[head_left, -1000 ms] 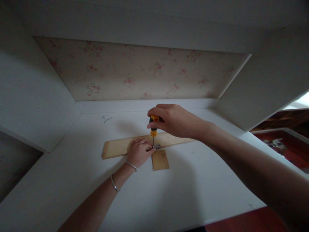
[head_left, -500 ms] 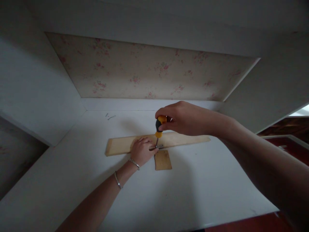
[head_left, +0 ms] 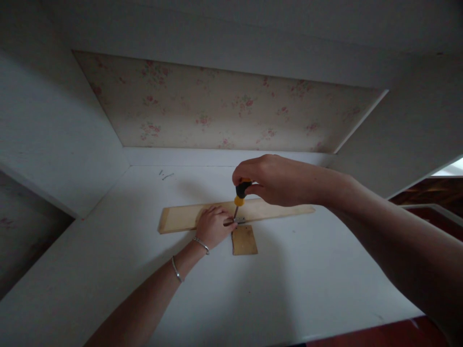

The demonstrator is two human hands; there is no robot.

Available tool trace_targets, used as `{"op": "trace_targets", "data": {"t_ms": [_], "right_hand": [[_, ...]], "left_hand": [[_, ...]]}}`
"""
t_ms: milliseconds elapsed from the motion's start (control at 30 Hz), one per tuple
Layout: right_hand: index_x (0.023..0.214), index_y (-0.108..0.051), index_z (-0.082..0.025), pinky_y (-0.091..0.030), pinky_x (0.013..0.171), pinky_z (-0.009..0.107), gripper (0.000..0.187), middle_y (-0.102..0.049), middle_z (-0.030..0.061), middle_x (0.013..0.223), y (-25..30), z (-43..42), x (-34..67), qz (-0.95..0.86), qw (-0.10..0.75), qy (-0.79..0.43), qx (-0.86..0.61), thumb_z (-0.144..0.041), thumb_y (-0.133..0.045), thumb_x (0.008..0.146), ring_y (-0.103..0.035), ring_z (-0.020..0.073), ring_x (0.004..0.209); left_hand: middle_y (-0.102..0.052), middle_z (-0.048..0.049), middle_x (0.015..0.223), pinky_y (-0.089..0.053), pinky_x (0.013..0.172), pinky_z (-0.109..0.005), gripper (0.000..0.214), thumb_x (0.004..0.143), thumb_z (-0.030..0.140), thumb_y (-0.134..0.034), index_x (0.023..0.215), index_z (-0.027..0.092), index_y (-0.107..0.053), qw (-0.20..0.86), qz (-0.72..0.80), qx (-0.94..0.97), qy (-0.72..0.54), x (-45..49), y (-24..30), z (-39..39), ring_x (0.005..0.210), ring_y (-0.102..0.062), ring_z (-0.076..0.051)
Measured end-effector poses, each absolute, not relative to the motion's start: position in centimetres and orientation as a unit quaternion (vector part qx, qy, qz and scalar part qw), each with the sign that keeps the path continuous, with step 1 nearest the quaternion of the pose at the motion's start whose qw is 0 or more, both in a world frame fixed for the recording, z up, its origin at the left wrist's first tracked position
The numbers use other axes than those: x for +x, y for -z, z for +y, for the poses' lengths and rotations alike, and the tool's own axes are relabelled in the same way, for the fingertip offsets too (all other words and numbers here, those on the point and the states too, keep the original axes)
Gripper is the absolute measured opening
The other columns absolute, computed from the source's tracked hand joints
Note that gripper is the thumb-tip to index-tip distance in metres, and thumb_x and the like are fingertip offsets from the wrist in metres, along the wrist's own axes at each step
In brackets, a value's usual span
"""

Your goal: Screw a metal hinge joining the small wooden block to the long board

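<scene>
A long pale wooden strip lies across a white surface, with a small square wooden piece butted against its near edge. A small metal bracket sits where they meet. My right hand is closed round the top of a yellow-and-black screwdriver, which stands tilted with its tip on the bracket. My left hand rests on the strip just left of the bracket, fingers curled and pinching at the screwdriver's tip; what they hold is hidden. Two thin bracelets circle my left wrist.
The white surface is boxed in by white side panels and a floral-papered back wall. A few small screws lie at the back left. Dark red flooring shows past the right panel.
The view has shifted slightly, so everything sits a little further right. My right hand has turned on the screwdriver handle, which now leans instead of standing upright. My left hand stays put.
</scene>
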State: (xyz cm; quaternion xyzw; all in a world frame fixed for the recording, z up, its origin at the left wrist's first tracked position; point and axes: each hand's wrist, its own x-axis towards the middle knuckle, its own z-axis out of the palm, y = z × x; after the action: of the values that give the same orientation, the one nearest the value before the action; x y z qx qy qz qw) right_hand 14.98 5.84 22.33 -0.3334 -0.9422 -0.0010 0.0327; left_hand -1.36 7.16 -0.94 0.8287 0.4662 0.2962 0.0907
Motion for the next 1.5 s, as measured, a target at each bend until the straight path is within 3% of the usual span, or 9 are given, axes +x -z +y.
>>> {"op": "trace_targets", "data": {"t_ms": [167,433,533,733,1000,1133,1333,1500], "right_hand": [[0.098,-0.061,-0.022,-0.041,0.068,0.026,0.029,-0.066,0.0021,0.093,-22.4,6.2,15.2,-0.955,0.036,-0.045,-0.29,-0.004,-0.051,0.077,-0.059,0.0153,0.082],[0.091,-0.062,-0.018,-0.036,0.061,0.026,0.015,-0.066,0.005,0.084,-22.5,6.4,14.6,-0.926,0.002,0.046,-0.374,-0.03,-0.056,0.085,-0.059,0.0159,0.074],[0.089,-0.062,-0.016,-0.036,0.063,0.027,0.018,-0.065,0.0066,0.084,-22.2,6.5,14.6,-0.922,0.014,0.076,-0.38,-0.031,-0.052,0.089,-0.058,0.016,0.073],[0.103,-0.062,-0.019,-0.039,0.073,0.026,0.02,-0.063,0.0074,0.103,-22.0,6.5,15.3,-0.945,0.028,-0.004,-0.325,-0.022,-0.055,0.085,-0.058,0.0168,0.088],[0.091,-0.062,-0.018,-0.035,0.061,0.025,0.019,-0.065,0.005,0.083,-22.5,6.2,14.8,-0.925,-0.001,0.02,-0.38,-0.035,-0.059,0.083,-0.057,0.0152,0.072],[0.096,-0.063,-0.021,-0.036,0.063,0.024,0.014,-0.066,0.0035,0.087,-22.6,6.3,15.0,-0.936,-0.01,-0.006,-0.351,-0.022,-0.058,0.083,-0.058,0.0148,0.077],[0.096,-0.064,-0.023,-0.039,0.068,0.024,0.025,-0.066,0.0009,0.095,-22.3,7.2,16.0,-0.953,0.002,-0.058,-0.296,-0.008,-0.053,0.079,-0.058,0.0139,0.082],[0.099,-0.064,-0.024,-0.039,0.062,0.024,0.02,-0.067,0.001,0.088,-22.5,7.5,16.0,-0.932,0.001,-0.071,-0.355,-0.027,-0.061,0.079,-0.059,0.014,0.074]], "left_hand": [[-0.066,-0.002,0.09,-0.04,0.086,-0.037,0.015,0.075,0.037,-0.068,0.083,0.024,-0.071,0.094,0.465,0.828,-0.299,-1.4,1.0,7.2,0.093,-0.056,-0.021],[-0.066,-0.0015,0.092,-0.039,0.088,-0.037,0.014,0.075,0.036,-0.067,0.083,0.025,-0.069,0.09,0.478,0.827,-0.283,-1.2,0.6,6.9,0.094,-0.055,-0.022],[-0.065,-0.0011,0.091,-0.04,0.087,-0.037,0.014,0.076,0.036,-0.066,0.083,0.025,-0.068,0.086,0.481,0.828,-0.276,-1.2,0.4,6.9,0.093,-0.056,-0.021],[-0.065,-0.0017,0.092,-0.04,0.087,-0.036,0.015,0.075,0.037,-0.066,0.084,0.025,-0.068,0.09,0.482,0.827,-0.275,-1.3,0.6,6.9,0.094,-0.055,-0.022],[-0.066,-0.0006,0.093,-0.039,0.087,-0.037,0.018,0.073,0.039,-0.069,0.084,0.025,-0.068,0.089,0.488,0.823,-0.275,-1.2,0.6,7.0,0.094,-0.056,-0.022],[-0.066,-0.0006,0.093,-0.039,0.087,-0.037,0.016,0.073,0.038,-0.069,0.083,0.025,-0.068,0.094,0.488,0.823,-0.276,-1.2,0.6,7.1,0.094,-0.056,-0.022],[-0.066,-0.0008,0.091,-0.039,0.085,-0.037,0.017,0.073,0.038,-0.069,0.083,0.025,-0.068,0.087,0.488,0.824,-0.276,-1.2,0.7,7.0,0.093,-0.057,-0.021],[-0.066,0.0,0.09,-0.04,0.084,-0.037,0.015,0.072,0.038,-0.07,0.081,0.025,-0.068,0.084,0.486,0.824,-0.278,-1.3,0.6,7.0,0.091,-0.057,-0.021]]}}
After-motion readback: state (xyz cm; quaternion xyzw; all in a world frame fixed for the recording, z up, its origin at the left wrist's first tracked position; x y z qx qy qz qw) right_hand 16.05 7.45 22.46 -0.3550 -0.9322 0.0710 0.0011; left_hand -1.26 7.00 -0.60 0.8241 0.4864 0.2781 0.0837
